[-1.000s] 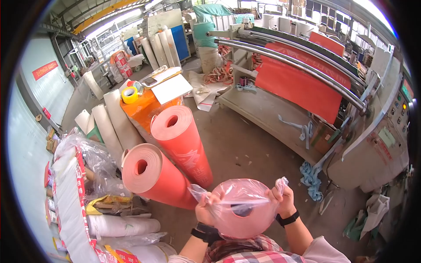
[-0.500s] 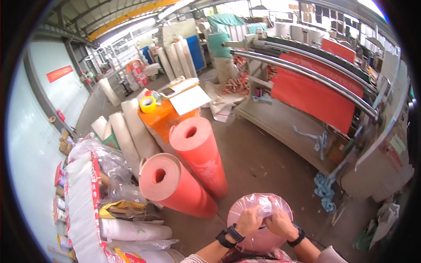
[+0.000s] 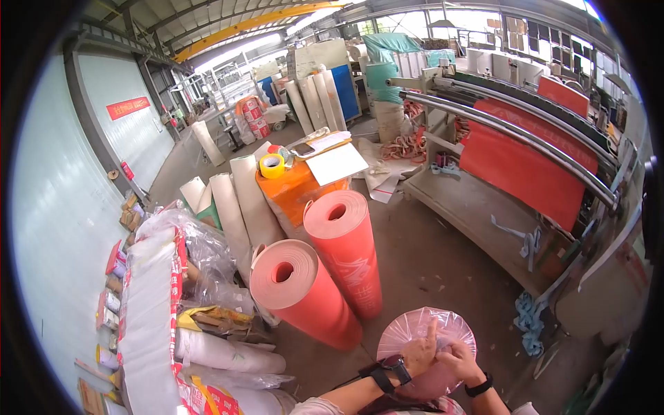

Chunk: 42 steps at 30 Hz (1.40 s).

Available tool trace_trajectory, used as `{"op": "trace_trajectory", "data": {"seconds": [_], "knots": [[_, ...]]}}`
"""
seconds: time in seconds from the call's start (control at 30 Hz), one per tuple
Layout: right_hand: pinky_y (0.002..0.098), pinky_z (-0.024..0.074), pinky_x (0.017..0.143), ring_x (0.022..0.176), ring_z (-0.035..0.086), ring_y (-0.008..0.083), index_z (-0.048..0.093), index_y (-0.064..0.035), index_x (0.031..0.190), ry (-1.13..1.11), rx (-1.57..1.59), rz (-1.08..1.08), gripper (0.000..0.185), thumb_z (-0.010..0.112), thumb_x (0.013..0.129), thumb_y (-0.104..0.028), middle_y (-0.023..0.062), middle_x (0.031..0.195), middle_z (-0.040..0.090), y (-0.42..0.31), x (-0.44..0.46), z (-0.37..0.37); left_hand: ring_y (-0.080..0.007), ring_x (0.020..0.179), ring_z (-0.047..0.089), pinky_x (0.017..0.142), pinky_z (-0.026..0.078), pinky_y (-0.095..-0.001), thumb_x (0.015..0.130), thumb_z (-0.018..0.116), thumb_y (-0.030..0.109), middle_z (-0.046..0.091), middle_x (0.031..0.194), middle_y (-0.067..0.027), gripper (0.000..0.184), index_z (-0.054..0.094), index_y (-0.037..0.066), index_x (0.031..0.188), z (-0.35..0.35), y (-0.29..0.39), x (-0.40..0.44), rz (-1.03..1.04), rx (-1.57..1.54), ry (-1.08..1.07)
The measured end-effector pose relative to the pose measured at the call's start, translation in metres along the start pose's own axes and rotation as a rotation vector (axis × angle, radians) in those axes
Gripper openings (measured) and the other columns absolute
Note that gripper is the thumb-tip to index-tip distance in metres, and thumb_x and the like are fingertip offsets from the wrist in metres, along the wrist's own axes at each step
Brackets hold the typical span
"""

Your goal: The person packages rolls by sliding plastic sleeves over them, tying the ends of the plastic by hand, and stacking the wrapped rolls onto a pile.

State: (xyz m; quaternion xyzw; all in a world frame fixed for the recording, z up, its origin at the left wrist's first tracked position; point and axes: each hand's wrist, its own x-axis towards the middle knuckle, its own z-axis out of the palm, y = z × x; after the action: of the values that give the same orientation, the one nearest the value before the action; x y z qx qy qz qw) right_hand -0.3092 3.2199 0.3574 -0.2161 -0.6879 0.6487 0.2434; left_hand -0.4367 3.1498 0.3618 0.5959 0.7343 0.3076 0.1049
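A pink roll (image 3: pixel 401 333) stands upright right in front of me, its round end covered in clear plastic film (image 3: pixel 456 324). My left hand (image 3: pixel 418 355) lies over this end with one finger stretched out; its other fingers are partly hidden. Close beside it, my right hand (image 3: pixel 459 362) has its fingers closed on a gathered bit of the film near the roll's middle. Both wrists wear dark bands, and the left one carries a watch-like device (image 3: pixel 394 371). The hands cover the centre of the roll's end.
Two red-pink rolls (image 3: pixel 304 297) (image 3: pixel 356 256) stand ahead on the left. Behind them, an orange-covered stack (image 3: pixel 294 185) bears yellow tape (image 3: pixel 272 165) and a white sheet (image 3: pixel 337 164). A machine with red sheet (image 3: pixel 526 162) is at right; wrapped rolls (image 3: pixel 228 355) lie at left.
The view has swung left, so the surroundings sit further right in it. My left hand's finger now stretches forward over the film, and my right hand has drawn back slightly towards me.
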Motion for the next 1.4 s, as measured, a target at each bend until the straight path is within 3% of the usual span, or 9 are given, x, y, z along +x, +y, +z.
{"op": "trace_trajectory", "data": {"seconds": [0.27, 0.3, 0.47, 0.53, 0.73, 0.87, 1.2, 1.33, 1.4], "knots": [[0.0182, 0.0430, 0.055, 0.062, 0.054, 0.0065, 0.059, 0.0024, 0.103, 0.405, 0.395, 0.157, 0.021, 0.049, 0.087, -0.006, 0.0013, 0.077, 0.060, -0.025, 0.008, 0.017, -0.0406, 0.079, 0.057, 0.069, 0.044, -0.0422, 0.077, 0.051, 0.005, 0.056, 0.082, -0.0321, 0.089, -0.017, -0.001, 0.133, -0.015, -0.017, -0.013, 0.182, -0.516, -0.102], [0.0199, 0.0433, 0.056, 0.064, 0.054, 0.0060, 0.059, 0.0023, 0.104, 0.357, 0.309, 0.174, 0.022, 0.047, 0.086, -0.003, 0.0020, 0.079, 0.060, -0.036, 0.007, 0.018, -0.0404, 0.084, 0.057, 0.072, 0.044, -0.0402, 0.079, 0.051, 0.008, 0.052, 0.091, -0.0345, 0.092, -0.026, 0.001, 0.130, -0.030, -0.021, -0.009, 0.007, -0.556, -0.417], [0.0286, 0.0415, 0.083, 0.086, 0.059, 0.0174, 0.062, -0.0012, 0.094, -0.323, 0.088, 0.008, 0.041, 0.037, 0.066, 0.015, 0.0069, 0.092, 0.063, -0.038, 0.004, -0.007, -0.0138, 0.080, 0.056, 0.073, 0.045, -0.0256, 0.076, 0.050, -0.004, 0.058, 0.089, -0.0102, 0.082, -0.005, 0.000, 0.137, -0.020, -0.064, 0.029, 0.051, -0.984, -0.825], [0.0292, 0.0385, 0.077, 0.080, 0.057, 0.0180, 0.061, -0.0049, 0.092, -0.354, -0.777, -0.125, 0.032, 0.048, 0.067, 0.009, 0.0037, 0.085, 0.062, -0.044, 0.000, -0.006, -0.0134, 0.079, 0.056, 0.070, 0.044, -0.0253, 0.076, 0.052, -0.003, 0.059, 0.089, -0.0103, 0.077, 0.004, 0.000, 0.137, -0.038, -0.052, 0.041, -0.044, -0.918, -0.940], [0.0299, 0.0359, 0.069, 0.076, 0.053, 0.0148, 0.056, -0.0122, 0.092, -0.096, -1.288, -0.518, 0.022, 0.054, 0.070, -0.014, -0.0012, 0.086, 0.057, -0.044, 0.002, 0.008, -0.0107, 0.086, 0.054, 0.080, 0.042, -0.0246, 0.086, 0.043, 0.004, 0.057, 0.098, -0.0075, 0.036, 0.039, 0.002, 0.121, -0.032, -0.076, 0.057, -0.257, -1.103, -1.047], [0.0307, 0.0372, 0.073, 0.079, 0.052, 0.0156, 0.056, -0.0113, 0.097, -0.043, -1.317, -0.542, 0.026, 0.054, 0.071, -0.016, -0.0023, 0.091, 0.056, -0.043, 0.000, 0.011, -0.0100, 0.100, 0.050, 0.086, 0.041, -0.0254, 0.083, 0.051, 0.001, 0.054, 0.110, -0.0041, 0.035, 0.046, 0.001, 0.118, -0.042, -0.068, 0.070, 0.061, -0.912, -1.088], [0.0297, 0.0400, 0.079, 0.091, 0.054, 0.0173, 0.059, -0.0098, 0.096, -0.187, -1.226, -0.625, 0.025, 0.056, 0.072, -0.012, 0.0010, 0.105, 0.058, -0.035, -0.025, 0.012, -0.0268, 0.067, 0.059, 0.059, 0.048, -0.0352, 0.072, 0.061, 0.013, 0.059, 0.073, -0.0086, 0.006, 0.064, 0.010, 0.077, -0.037, -0.072, 0.052, 0.361, -0.025, -0.166], [0.0347, 0.0465, 0.068, 0.077, 0.059, 0.0262, 0.055, -0.0022, 0.095, -0.174, -0.640, -0.375, 0.027, 0.059, 0.069, -0.006, 0.0120, 0.087, 0.062, -0.010, -0.028, 0.014, -0.0249, 0.070, 0.059, 0.059, 0.049, -0.0343, 0.071, 0.057, 0.010, 0.060, 0.077, -0.0072, 0.010, 0.061, 0.010, 0.080, -0.029, -0.059, 0.043, 0.419, 0.085, -0.091], [0.0371, 0.0471, 0.064, 0.070, 0.058, 0.0324, 0.055, -0.0009, 0.092, -0.042, -0.267, 0.143, 0.027, 0.062, 0.069, -0.012, 0.0157, 0.080, 0.062, -0.049, -0.012, 0.012, -0.0251, 0.069, 0.059, 0.058, 0.049, -0.0332, 0.068, 0.059, 0.009, 0.059, 0.077, -0.0079, 0.013, 0.060, 0.009, 0.081, -0.040, -0.040, 0.042, 0.509, 0.140, -0.012]]}}
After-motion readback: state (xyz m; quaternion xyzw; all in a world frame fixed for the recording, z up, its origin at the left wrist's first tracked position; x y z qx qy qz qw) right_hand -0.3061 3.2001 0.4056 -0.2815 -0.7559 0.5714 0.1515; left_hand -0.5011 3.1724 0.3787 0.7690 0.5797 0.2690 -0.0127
